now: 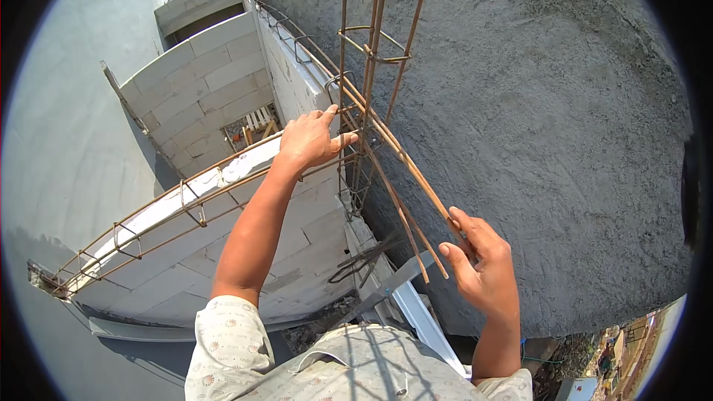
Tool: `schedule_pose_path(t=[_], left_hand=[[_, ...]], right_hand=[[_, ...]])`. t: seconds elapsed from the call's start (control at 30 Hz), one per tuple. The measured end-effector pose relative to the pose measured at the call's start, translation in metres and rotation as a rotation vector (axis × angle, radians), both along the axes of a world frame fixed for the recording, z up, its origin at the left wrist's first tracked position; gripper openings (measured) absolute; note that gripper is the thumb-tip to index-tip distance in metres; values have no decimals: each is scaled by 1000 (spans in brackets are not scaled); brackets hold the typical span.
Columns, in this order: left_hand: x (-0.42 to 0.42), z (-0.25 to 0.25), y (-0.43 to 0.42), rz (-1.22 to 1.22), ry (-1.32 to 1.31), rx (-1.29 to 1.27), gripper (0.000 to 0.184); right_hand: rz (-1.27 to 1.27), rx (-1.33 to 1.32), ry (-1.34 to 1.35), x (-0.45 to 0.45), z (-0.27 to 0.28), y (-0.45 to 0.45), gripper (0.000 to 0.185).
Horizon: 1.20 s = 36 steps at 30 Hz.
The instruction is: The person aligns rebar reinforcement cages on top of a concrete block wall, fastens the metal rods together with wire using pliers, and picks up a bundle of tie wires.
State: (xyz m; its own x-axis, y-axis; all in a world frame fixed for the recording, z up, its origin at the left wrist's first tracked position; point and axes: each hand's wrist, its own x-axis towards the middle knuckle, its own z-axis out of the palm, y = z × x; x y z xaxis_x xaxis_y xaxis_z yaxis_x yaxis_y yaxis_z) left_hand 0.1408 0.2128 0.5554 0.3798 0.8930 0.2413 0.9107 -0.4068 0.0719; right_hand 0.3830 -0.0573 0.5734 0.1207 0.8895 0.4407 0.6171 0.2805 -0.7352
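Note:
My left hand [310, 141] is at the corner, beside the upright rebar column [369, 67]. Its thumb and forefinger curl against the ends of the horizontal bars there; the other fingers are partly hidden. On the right, my right hand [484, 263] holds the lower end of a pair of slanting rebars [416, 173] between thumb and fingers. Those rebars run up past the column toward the wall top. Two shorter bar ends [407, 219] hang down from the column between my hands. A square stirrup [375, 46] rings the column higher up.
A rebar cage [160, 217] lies along the top of the white block wall [264, 241]. Another block wall [212, 74] stands behind. Rough grey plaster [535, 126] rises on the right. Below are a metal channel [423, 319] and dark loose wire [364, 258].

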Motion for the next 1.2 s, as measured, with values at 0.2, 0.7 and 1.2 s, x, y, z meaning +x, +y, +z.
schedule_pose_path(t=[0.2, 0.7, 1.2], left_hand=[[-1, 3, 7, 33, 15, -16, 88], [-12, 4, 50, 63, -45, -104, 68], [3, -12, 97, 14, -516, -50, 63]], right_hand=[[-48, 49, -4, 6, 28, 13, 27], [-15, 31, 11, -4, 39, 11, 28], [-73, 128, -70, -9, 30, 17, 22]])
